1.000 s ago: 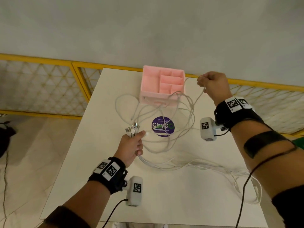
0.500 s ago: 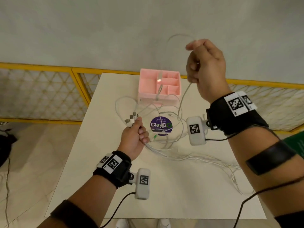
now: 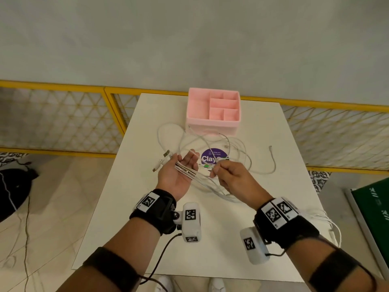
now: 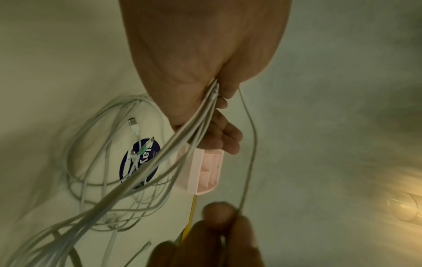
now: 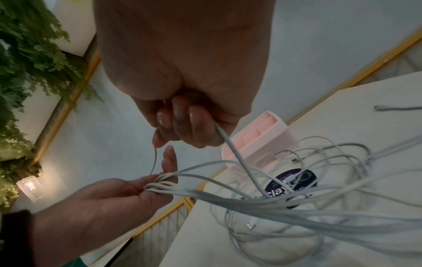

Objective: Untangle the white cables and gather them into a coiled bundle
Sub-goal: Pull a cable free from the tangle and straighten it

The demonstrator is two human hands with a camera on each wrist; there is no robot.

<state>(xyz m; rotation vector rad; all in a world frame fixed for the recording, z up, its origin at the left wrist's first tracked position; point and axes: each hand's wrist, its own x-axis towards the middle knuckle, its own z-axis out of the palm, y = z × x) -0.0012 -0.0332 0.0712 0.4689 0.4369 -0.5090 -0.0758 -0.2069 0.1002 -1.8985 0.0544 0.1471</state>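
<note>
Several white cables [image 3: 242, 148] lie looped and tangled on the white table [image 3: 231, 239] in front of a pink organizer. My left hand [image 3: 176, 178] is turned palm up with its fingers spread and fairly straight. A bunch of cables [image 3: 187, 171] lies across its palm, and their plugs [image 3: 166, 154] stick out past the fingers. Just to its right, my right hand [image 3: 231, 178] has its fingers curled. It pinches one thin white cable [image 4: 248, 144] that runs up to the left palm [image 4: 200, 54]. A thicker strand [image 5: 230, 146] leaves the right hand's fingers [image 5: 182, 117].
The pink divided organizer [image 3: 212, 123] stands at the back of the table. A round purple sticker [image 3: 207, 157] lies under the cables. One loose cable end [image 3: 270, 147] lies to the right. More strands [image 3: 328, 220] hang over the right edge. A yellow railing [image 3: 52, 85] borders the back.
My right hand came down from high over the organizer to beside my left hand. My left hand turned palm up and uncurled. The lifted cable now lies on the table.
</note>
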